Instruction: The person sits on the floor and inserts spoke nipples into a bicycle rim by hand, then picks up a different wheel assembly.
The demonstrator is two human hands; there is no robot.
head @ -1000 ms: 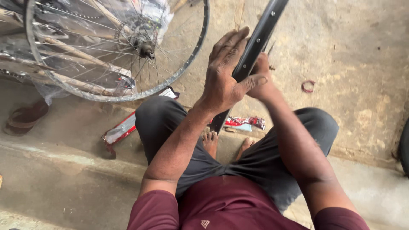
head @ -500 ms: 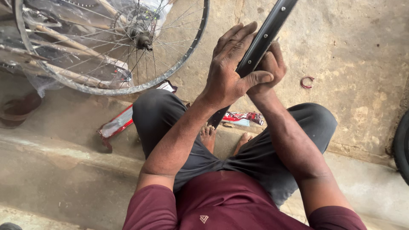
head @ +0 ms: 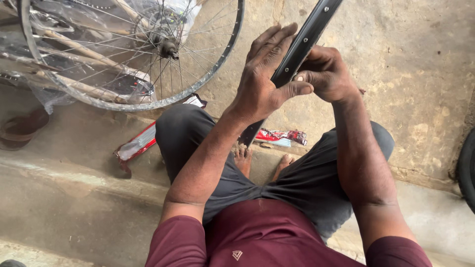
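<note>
1. left hand (head: 264, 81) and right hand (head: 326, 74) have slid lower on the black rim (head: 302, 47) since before, both closed on it.
2. spoked wheel (head: 133, 54) sits left of the rim, bare concrete floor (head: 410, 64) open to its right.

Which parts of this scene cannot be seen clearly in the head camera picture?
- Black rim: its upper part is cut off by the top edge, its lower end is hidden behind the left forearm.
- Right hand: the fingers curl behind the rim, so their tips are hidden.
- Left hand: its palm is pressed on the rim, unseen.
- Spoked wheel: cut off by the top and left edges.
- Dark curved object: cropped by the right edge.
</note>
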